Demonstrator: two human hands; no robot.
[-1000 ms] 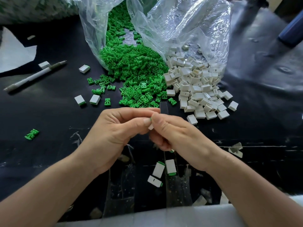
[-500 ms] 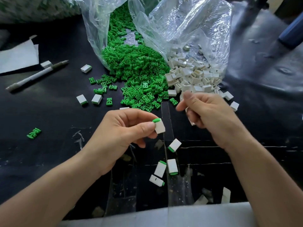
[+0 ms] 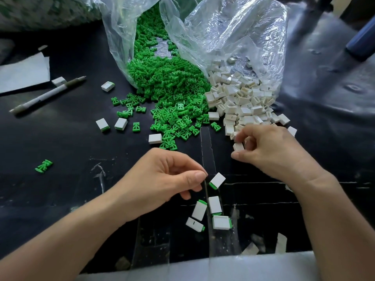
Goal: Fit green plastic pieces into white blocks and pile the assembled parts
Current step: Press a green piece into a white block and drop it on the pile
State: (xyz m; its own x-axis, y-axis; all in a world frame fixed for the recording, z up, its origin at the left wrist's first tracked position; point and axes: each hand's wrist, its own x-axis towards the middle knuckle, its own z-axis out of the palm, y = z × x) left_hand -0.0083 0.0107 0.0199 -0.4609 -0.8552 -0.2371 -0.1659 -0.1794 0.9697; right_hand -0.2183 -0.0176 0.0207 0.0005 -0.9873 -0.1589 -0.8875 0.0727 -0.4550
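My right hand (image 3: 269, 151) pinches a white block (image 3: 238, 147) between thumb and fingers at the near edge of the white block pile (image 3: 243, 102). To its left the green piece pile (image 3: 172, 94) spills from a clear plastic bag (image 3: 233, 37). Over the near middle of the table, my left hand (image 3: 162, 179) hovers with its fingers loosely curled and its thumb at the index tip; nothing shows in it. Just right of and below it lie several assembled white-and-green parts (image 3: 215, 204), one (image 3: 221, 222) nearest me.
A black table (image 3: 60, 142) carries a pen (image 3: 48, 94) and white paper (image 3: 22, 72) at far left. Assembled parts (image 3: 121, 123) and one loose white block (image 3: 155, 138) lie left of the green pile. A stray green piece (image 3: 43, 165) sits at left.
The hands parted after joining a piece. My left hand let the assembled part drop onto the near group and lowered. My right hand reached to the white pile and took a block.
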